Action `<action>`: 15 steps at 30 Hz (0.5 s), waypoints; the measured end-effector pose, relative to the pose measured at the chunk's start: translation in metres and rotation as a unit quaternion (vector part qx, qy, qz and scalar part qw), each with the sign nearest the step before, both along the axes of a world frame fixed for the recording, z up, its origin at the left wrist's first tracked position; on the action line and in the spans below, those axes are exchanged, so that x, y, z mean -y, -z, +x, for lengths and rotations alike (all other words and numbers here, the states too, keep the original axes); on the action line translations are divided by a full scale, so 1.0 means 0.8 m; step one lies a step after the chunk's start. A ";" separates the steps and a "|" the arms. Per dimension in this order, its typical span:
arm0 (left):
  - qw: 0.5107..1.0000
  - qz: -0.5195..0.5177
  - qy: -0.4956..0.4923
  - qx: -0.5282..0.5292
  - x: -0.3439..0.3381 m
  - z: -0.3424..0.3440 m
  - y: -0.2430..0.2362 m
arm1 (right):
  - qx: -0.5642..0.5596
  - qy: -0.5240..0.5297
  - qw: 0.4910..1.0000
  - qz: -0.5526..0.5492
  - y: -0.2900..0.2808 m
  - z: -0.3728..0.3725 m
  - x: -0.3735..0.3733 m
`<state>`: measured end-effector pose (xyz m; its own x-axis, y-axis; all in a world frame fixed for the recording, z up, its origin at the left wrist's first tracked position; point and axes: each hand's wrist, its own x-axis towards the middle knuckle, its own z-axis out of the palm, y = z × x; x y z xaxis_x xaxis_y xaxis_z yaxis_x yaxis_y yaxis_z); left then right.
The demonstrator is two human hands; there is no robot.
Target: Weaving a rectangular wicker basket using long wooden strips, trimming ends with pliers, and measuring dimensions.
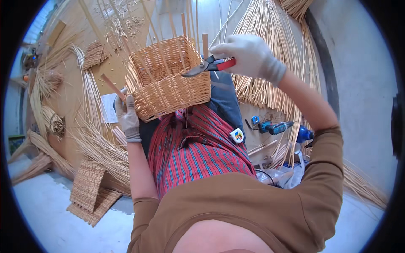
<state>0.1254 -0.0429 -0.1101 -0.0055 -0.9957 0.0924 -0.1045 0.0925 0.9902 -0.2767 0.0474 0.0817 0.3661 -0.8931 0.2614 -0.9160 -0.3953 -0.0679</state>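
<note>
Pruning shears with red and black handles are grasped in the curled, gloved fingers of the right hand; their blade is pointed leftward from those fingers and seen across the near rim of a wicker basket. The basket's left corner is gripped by the left hand, also gloved; whether the wooden strip rising just above those fingers is pinched as well cannot be told for certain. The basket is held over the lap, between the two hands, its inside exposed, with thin stakes standing above it. Just left of the left fingers, a white sheet is seen. Below both hands, toward the body, the lap is covered by a red checked cloth. Below the right fingers, a white tape measure is placed at the cloth's edge, and farther right lies a blue power tool. Beyond the right hand, pale canes are spread. Well below the left fingers, woven panels are overlapped.
</note>
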 end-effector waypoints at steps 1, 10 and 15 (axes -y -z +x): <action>1.000 -0.008 0.001 0.014 0.000 -0.001 -0.002 | 0.087 0.066 0.993 0.044 0.018 -0.007 -0.015; 0.993 -0.047 0.007 0.107 -0.001 -0.005 -0.027 | 0.255 0.335 0.832 0.360 0.555 -0.013 -0.224; 0.988 -0.052 -0.018 0.147 -0.009 -0.011 -0.042 | 0.346 0.663 0.464 0.475 0.576 0.069 -0.279</action>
<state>0.1165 -0.0354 -0.0762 -0.0125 -0.9811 0.1933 -0.3915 0.1827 0.9019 -0.2217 0.2709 -0.3794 -0.5475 -0.0469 -0.8355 0.0589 0.9938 -0.0943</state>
